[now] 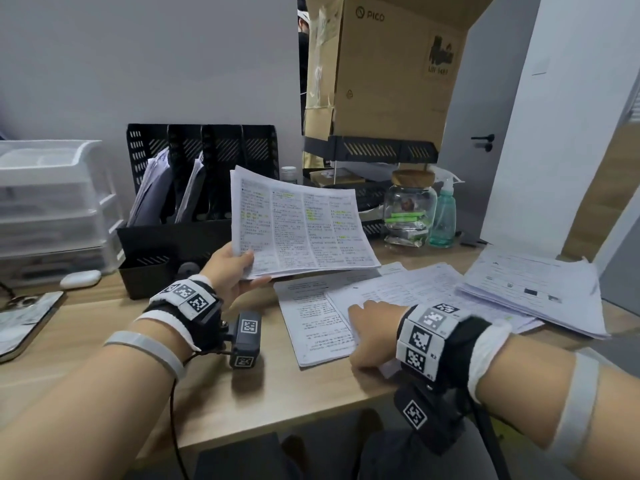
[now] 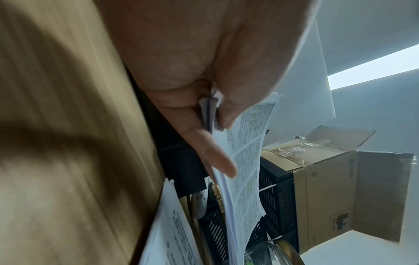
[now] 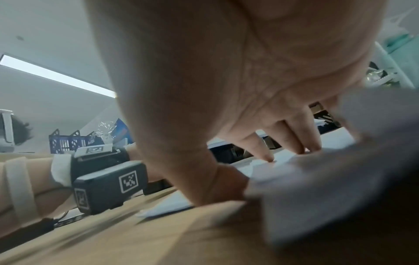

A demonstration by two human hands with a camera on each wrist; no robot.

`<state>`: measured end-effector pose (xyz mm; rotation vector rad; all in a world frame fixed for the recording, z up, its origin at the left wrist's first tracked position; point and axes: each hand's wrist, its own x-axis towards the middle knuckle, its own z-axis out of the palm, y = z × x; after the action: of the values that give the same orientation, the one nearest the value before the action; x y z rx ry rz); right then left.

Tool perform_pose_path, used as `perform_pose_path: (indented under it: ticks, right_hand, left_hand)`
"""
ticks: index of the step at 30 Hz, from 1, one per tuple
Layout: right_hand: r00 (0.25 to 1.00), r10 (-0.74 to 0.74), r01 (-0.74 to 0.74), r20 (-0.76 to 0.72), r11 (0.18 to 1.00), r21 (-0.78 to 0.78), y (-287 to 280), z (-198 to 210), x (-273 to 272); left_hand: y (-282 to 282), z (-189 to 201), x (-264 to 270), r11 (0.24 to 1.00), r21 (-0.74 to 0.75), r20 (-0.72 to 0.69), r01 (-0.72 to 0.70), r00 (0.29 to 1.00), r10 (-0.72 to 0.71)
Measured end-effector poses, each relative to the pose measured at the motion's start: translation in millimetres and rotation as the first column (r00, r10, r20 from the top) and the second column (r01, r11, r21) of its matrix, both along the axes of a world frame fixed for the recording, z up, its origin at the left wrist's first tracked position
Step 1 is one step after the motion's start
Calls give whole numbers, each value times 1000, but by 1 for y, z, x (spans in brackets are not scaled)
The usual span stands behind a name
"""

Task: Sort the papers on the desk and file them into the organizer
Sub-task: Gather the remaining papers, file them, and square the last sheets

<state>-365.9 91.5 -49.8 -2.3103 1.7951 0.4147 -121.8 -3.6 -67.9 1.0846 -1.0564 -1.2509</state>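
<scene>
My left hand [image 1: 239, 271] holds a sheaf of printed pages with yellow highlights [image 1: 301, 226] up above the desk, just right of the black slotted organizer [image 1: 166, 237]. In the left wrist view the thumb and fingers [image 2: 211, 152] pinch the sheaf [image 2: 244, 179] at its corner. Two of the organizer's left slots hold papers [image 1: 152, 188]. My right hand [image 1: 374, 327] lies on loose sheets [image 1: 318, 327] spread on the desk. Its straight fingertips [image 3: 267, 156] touch the top sheet [image 3: 317, 179], and the thumb sits at that sheet's near edge.
A thick paper pile [image 1: 530, 285] lies at the right. Behind the papers stand a glass jar [image 1: 410, 209], a green spray bottle [image 1: 445, 216] and a cardboard box [image 1: 388, 71] on a black shelf [image 1: 370, 148]. Clear plastic drawers [image 1: 52, 202] and a white earbud case [image 1: 80, 279] sit left.
</scene>
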Motion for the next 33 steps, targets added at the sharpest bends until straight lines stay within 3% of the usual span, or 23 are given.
perform_pose_path:
  ticks: [5,12,15,20,25,28,33]
  right_hand:
    - [1000,-16,16,-11,999,-28,-5,6,-8]
    - [996,-80,81,-46,997,14,-13,4,-19]
    - [993,-116,118,-29,991,67,-14,12,-31]
    - [988,-61,78,-145,991,113,-9,18,-44]
    - [988,-43,43,-145,999,-2,-6,7,-43]
    - [991,-120,116,-53,991,-73,-14,13,-54]
    - [955,-223,275,196,915,-295,-24,43,-92]
  left_hand:
    - [4,-17,3,999,13,-33,40,999,-40]
    - [8,-26,-12,939,168,-131,299,951,-279]
    - [6,-28,-17,931,198,-110,307,951,-290]
    - [0,-35,-11,936,191,-83,297,955,-286]
    - [5,-34,-12,947,160,-86,279,959,-268]
    - [5,-35,-10,950,144,-125,278,957,-261]
    - [3,-36,-8,961,144,-328,238,927,-180]
